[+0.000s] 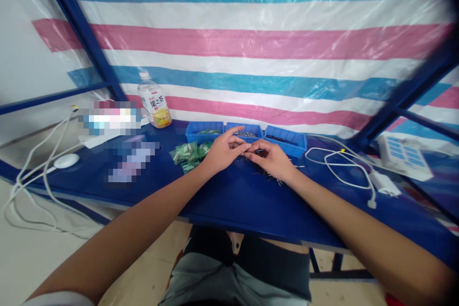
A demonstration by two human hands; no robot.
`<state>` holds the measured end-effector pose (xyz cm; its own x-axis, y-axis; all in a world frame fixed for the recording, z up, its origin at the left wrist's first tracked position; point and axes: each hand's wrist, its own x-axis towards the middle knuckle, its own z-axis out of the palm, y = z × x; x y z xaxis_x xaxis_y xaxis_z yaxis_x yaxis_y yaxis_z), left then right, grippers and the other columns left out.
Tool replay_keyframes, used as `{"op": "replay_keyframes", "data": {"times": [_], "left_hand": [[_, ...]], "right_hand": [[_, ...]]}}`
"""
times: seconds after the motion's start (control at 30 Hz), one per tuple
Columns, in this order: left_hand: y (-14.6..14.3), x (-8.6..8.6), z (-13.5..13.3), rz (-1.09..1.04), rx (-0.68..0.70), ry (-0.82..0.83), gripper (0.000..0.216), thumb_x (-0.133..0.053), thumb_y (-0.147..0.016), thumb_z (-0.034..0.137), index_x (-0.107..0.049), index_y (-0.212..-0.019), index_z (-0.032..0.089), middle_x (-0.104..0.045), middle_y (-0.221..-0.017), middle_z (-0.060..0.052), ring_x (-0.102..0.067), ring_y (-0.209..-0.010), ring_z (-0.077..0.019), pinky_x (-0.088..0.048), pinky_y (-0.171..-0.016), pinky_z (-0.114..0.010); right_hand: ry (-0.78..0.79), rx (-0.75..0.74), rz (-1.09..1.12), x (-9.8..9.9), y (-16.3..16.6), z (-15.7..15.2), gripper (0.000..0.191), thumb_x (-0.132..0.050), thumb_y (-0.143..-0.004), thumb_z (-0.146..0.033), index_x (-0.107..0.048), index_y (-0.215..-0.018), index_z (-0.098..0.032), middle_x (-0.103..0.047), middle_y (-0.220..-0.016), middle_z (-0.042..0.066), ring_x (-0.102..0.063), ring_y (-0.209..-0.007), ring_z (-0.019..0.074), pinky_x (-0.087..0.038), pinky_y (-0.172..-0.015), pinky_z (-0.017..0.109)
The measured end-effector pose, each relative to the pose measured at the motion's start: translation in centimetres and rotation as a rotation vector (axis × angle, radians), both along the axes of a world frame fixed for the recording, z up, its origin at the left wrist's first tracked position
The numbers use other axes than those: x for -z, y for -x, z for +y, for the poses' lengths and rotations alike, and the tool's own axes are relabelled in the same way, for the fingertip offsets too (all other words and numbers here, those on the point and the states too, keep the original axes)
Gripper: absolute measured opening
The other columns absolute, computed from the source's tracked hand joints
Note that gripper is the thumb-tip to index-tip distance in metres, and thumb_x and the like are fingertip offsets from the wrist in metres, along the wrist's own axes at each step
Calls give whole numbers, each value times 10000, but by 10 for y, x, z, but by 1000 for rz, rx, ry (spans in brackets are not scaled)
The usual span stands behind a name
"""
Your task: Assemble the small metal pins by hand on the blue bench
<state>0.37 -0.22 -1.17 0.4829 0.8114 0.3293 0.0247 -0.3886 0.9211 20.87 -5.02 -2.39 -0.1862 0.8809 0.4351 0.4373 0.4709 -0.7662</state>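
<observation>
From the head view, the left hand (226, 149) and right hand (269, 157) meet fingertip to fingertip; whether anything is pinched there, I cannot tell. The right hand partly covers dark pins (264, 172) on the table (229, 201), while the left overlaps green bags (185, 154).

Dressed in dark shorts (274, 267), grey-green nearer the waist, and a pale, whitish-grey left sleeve (59, 299)

Blue surface (236, 210); striped plastic sheet (229, 43) (blue/wht/pink) bhd surface, blue metal frame (81, 28) w/ posts nr surface's ends, beige flr (143, 267) below surface.
</observation>
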Motion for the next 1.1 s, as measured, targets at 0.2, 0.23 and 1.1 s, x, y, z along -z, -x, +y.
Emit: {"op": "replay_keyframes", "data": {"times": [0.2,0.23,1.1], "left_hand": [[1,-4,-2,59,-28,-63,559,-785,-883,452,-664,-1371,209,-770,-1136,-106,-722,-907,-196,-572,-828,-316],[1,-4,-2,84,-30,-85,504,-785,-879,468,-714,-1303,206,-771,-1137,-106,-722,-920,-204,-571,-838,-320],[0,-2,3,-48,85,104,396,-805,-872,420,-793,-1173,164,-801,-1135,-121,-756,-1052,-252,-551,-1047,-428]], "right_hand": [[-23,33,30,-2,0,0,234,-695,-946,-465,-726,-937,-233,-732,-969,46,-679,-853,207,-545,-780,358],[-46,42,22,-3,-1,0,228,-690,-949,-457,-723,-930,-232,-731,-971,50,-679,-865,211,-544,-782,359],[23,-8,7,-2,-1,-3,403,-491,-1061,-545,-730,-1008,-225,-761,-1017,48,-686,-843,204,-538,-805,342]]}}
